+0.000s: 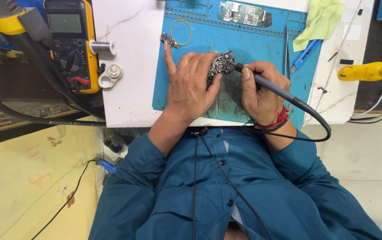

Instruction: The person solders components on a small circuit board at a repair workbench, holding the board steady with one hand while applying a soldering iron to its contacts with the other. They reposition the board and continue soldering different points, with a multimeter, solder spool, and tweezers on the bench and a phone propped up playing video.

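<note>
White worktop (129, 89) with blue repair mat (262, 44); yellow multimeter (71, 44) beside it. Left hand (189, 86) pinching small circuit board (220, 66) mid-mat. Right hand (260, 91) clenched around soldering iron (271, 86), tip at board. Pale tiled floor (368, 155) below.

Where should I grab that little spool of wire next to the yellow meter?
Probably pinch the solder spool around its thin middle, coming down from above. It lies on its side on the white table, flanges at both ends, with the multimeter crowding its left end.
</note>
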### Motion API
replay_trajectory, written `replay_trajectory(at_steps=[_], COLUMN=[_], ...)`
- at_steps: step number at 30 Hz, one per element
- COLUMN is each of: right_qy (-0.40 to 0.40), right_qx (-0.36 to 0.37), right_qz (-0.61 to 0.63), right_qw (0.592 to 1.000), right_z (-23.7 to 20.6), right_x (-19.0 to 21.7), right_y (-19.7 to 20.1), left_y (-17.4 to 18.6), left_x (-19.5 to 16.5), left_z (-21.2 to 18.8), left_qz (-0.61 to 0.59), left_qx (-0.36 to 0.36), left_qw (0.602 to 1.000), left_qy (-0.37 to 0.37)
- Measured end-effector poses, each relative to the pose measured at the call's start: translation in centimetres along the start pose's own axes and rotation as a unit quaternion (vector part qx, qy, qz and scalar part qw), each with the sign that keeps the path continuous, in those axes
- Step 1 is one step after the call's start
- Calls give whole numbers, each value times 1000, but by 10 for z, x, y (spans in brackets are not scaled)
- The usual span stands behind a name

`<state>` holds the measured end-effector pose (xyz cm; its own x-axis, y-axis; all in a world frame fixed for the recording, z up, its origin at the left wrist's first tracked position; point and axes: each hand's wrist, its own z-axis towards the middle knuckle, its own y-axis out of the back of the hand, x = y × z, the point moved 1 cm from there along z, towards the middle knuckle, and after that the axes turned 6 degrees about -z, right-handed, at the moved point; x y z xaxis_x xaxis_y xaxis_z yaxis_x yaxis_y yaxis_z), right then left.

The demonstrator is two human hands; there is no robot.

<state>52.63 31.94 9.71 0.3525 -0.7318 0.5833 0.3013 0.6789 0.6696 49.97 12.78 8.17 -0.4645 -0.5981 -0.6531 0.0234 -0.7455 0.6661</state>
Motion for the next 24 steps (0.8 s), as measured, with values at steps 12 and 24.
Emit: replay_trajectory(at_steps=[12,24], right_qy=[-8,-26], right_qx=[8,6], right_qz=[-3,-4], right_qw=[1000,1000], right_z=[2,-4], right_x=[1,1], right_y=[-2,-3], left_y=[1,1], left_x=[4,2], left_z=[1,-4], left_qz=[-3,-4], left_qx=[1,1], left_qw=[1000,1000], left_qy=[-3,0])
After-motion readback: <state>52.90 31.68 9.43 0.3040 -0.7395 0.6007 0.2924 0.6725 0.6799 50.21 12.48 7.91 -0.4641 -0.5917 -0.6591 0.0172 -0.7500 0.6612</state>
